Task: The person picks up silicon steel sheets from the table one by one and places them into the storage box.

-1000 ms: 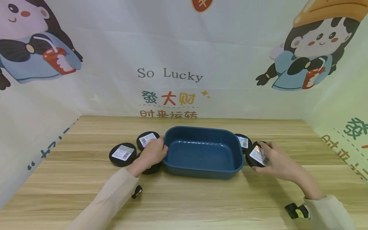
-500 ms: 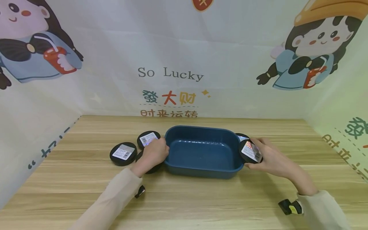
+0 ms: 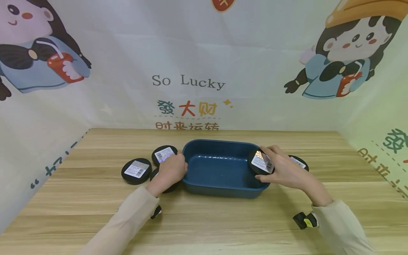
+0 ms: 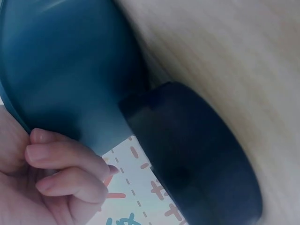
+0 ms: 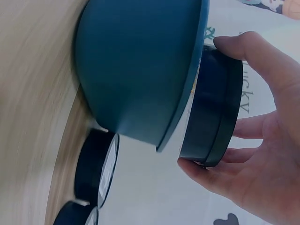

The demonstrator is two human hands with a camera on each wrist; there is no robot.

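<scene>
My left hand (image 3: pixel 172 171) grips the left rim of a dark blue rectangular basin (image 3: pixel 223 192); curled fingers show at that rim in the left wrist view. My right hand (image 3: pixel 285 171) holds a flat black round tub (image 3: pixel 262 163) by its sides, thumb on one side and fingers on the other. That tub has a white label facing up and overlaps the basin's right rim in the head view. In the right wrist view the held tub (image 5: pixel 211 108) is off the table, just beyond the rim.
Left of the basin stand three similar tubs: one outermost (image 3: pixel 136 171), one behind my left hand (image 3: pixel 164 155), and one (image 3: pixel 170 187) partly hidden under it. Another tub (image 3: pixel 299 162) shows beyond my right hand. Two tubs, one nearer (image 5: pixel 96 166), stand on the table in the right wrist view.
My right hand has lifted the black tub from the table beside the basin and carried it left to the basin's right rim. The left hand has stayed at the left rim.
</scene>
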